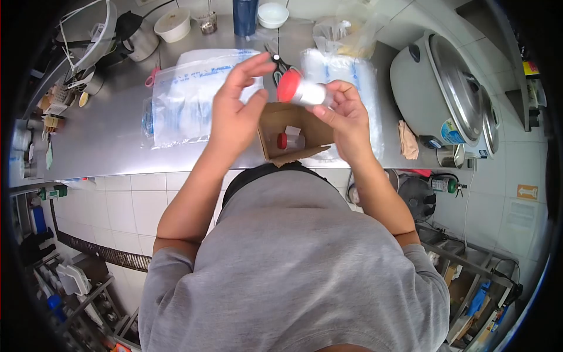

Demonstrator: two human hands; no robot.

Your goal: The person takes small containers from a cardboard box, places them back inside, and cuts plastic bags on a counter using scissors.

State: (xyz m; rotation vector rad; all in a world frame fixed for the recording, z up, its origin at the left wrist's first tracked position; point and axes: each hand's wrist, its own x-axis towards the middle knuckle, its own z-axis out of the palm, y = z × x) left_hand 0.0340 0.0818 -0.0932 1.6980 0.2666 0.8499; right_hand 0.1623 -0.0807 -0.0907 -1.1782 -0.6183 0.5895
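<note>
A small clear jar with a white label [311,92] and a red lid is in my right hand [346,111], tilted with the lid toward the left. My left hand [240,102] is raised beside the lid, fingers apart, holding nothing. Below the hands, an open cardboard box [271,126] stands at the counter's front edge. Inside it lies another red-lidded jar [291,141] on its side, with a small white piece near it.
Flat plastic bags [185,105] lie left of the box, and more bags [366,82] lie right. Black scissors [284,63] are behind the hands. Pink-handled scissors [152,77] sit at left. A large lidded cooker [419,88] stands at right; a kettle [138,38] is back left.
</note>
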